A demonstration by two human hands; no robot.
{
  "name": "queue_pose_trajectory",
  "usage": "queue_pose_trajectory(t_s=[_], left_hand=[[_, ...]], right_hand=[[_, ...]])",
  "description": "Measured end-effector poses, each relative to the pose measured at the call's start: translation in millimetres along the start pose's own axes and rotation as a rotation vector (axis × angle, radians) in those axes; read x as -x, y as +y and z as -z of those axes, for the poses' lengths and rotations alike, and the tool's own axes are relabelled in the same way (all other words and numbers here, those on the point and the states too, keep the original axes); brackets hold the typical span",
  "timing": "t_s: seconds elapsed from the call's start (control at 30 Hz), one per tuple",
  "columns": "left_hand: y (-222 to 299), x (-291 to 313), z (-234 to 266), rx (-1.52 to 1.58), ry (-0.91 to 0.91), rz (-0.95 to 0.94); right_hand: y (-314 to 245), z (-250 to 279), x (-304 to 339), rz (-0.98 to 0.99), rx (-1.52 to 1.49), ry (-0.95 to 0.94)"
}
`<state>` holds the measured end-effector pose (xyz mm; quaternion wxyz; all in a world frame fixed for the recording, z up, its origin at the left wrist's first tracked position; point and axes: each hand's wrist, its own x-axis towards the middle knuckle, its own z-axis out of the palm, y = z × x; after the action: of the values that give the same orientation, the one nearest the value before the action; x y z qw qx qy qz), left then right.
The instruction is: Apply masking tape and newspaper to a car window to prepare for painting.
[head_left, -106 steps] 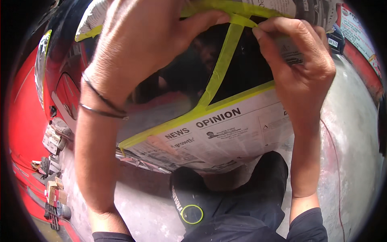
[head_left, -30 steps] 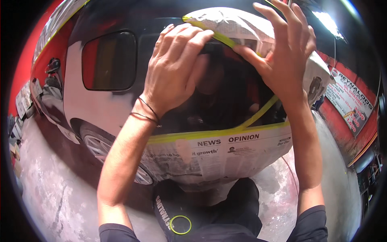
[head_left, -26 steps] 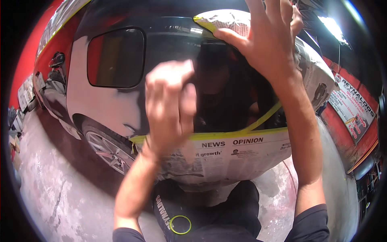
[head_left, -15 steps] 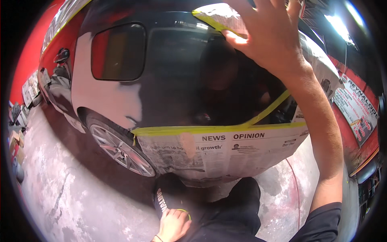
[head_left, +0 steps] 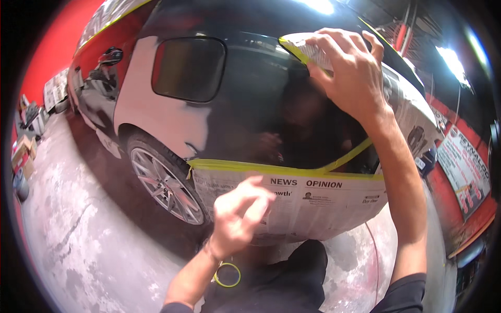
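My right hand (head_left: 352, 73) reaches up to the newspaper-covered piece (head_left: 313, 47) on the car's rear corner. Its fingers are spread and bent over the paper, the thumb by the yellow tape edge. My left hand (head_left: 237, 216) is raised in front of the newspaper sheet (head_left: 334, 203), slightly blurred, fingers apart and loosely bent, with nothing visible in them. Yellow masking tape (head_left: 250, 169) runs along the sheet's top edge. A yellow ring (head_left: 228, 275), seemingly a tape roll, lies by my left wrist over my dark trousers.
The dark car panel (head_left: 250, 120) has a grey-pink patch (head_left: 162, 125) around the fuel door (head_left: 189, 69). Below is the rear wheel (head_left: 164, 185). A thin red hose (head_left: 377, 255) crosses the concrete floor. A sign board (head_left: 462, 167) stands right; boxes (head_left: 23, 156) sit far left.
My left hand has risen from my leg toward the newspaper sheet, leaving the yellow ring behind. My right hand stays over the covered piece, while the view has shifted.
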<state>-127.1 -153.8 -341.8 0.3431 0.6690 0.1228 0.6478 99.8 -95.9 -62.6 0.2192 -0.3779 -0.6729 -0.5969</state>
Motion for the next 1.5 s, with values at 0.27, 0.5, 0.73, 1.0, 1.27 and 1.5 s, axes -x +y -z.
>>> queue_pose_trajectory(t_s=[0.27, 0.5, 0.73, 1.0, 1.27, 1.5], left_hand=[[-14, -6, -56, 0.014, -0.126, -0.03], [-17, 76, -32, -0.144, -0.115, 0.121], [2, -64, -10, 0.583, 0.061, -0.138], [12, -206, -71, 0.925, 0.017, -0.337], [29, -224, -76, 1.045, 0.021, -0.322], [38, -219, -42, 1.149, 0.054, -0.196]], right_hand=[[-21, 7, -23, -0.02, 0.23, -0.176], [-34, 4, -30, -0.011, 0.171, -0.085], [-174, 71, 162, -0.194, -0.838, -0.251], [-380, 116, 383, -0.179, -1.705, -0.787], [-382, 119, 392, -0.278, -1.732, -0.708], [-385, 115, 410, -0.222, -1.699, -0.678]])
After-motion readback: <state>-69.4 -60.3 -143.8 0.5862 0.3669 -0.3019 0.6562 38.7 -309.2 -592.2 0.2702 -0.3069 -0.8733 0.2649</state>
